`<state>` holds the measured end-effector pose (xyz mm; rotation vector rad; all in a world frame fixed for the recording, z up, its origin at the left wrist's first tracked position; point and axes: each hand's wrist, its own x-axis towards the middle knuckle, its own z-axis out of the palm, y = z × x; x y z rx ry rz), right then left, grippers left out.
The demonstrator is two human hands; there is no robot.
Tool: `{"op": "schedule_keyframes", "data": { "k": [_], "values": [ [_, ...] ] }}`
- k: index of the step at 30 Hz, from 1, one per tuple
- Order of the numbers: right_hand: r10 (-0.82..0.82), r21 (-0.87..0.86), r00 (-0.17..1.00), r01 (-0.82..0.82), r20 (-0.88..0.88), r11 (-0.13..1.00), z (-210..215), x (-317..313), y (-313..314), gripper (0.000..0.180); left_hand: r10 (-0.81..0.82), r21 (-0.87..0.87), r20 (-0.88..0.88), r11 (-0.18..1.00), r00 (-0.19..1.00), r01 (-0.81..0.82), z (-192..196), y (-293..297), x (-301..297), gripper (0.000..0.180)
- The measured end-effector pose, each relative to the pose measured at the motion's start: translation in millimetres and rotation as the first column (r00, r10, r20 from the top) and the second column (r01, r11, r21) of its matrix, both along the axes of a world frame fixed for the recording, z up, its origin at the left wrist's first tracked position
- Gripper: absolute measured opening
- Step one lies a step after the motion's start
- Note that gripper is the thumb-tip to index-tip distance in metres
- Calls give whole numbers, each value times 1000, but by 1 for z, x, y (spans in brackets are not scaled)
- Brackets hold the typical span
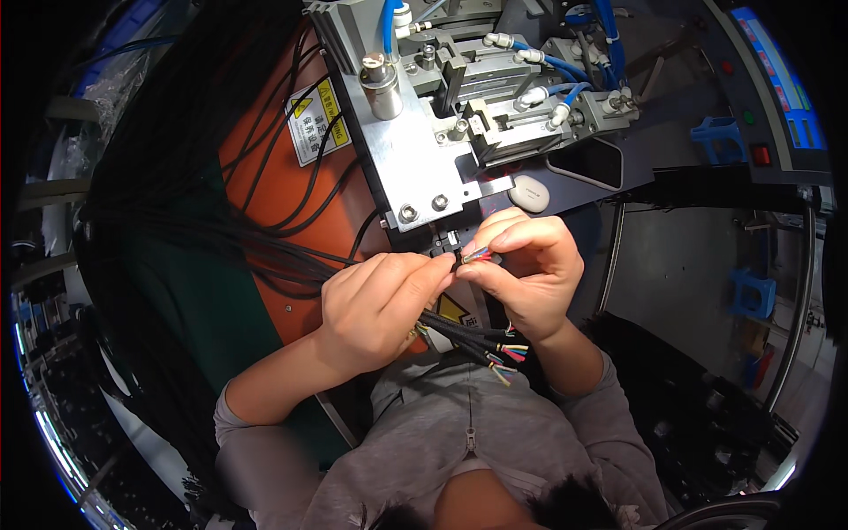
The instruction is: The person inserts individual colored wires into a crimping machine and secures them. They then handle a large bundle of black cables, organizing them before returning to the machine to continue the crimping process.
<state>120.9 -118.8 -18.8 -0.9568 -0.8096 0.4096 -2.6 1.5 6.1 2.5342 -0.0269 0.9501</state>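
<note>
Black sheathed cable with coloured wire ends (471, 256) pinched between left hand (380, 305) and right hand (526, 269), both grips clenched on it; spare black cable bundle (481, 340) beneath, metal press fixture (415, 168) just above.

The fingers of the left hand (382, 305) and right hand (521, 265) covered most of the pinched cable end (471, 256), so its wires were too small to count. The black cable bundle (177, 177) faded into dark blur at the left rim.
</note>
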Motion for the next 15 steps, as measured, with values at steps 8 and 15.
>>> {"op": "schedule_keyframes", "data": {
  "k": [8,15],
  "values": [
    [-46,-163,935,109,353,981,12,5,2,17,14,-3,89,1000,996,-14,-4,1,-1,20],
    [131,-301,990,-108,58,947,16,11,-2,14,36,75,51,996,998,-40,-2,0,0,19]
  ]
}}
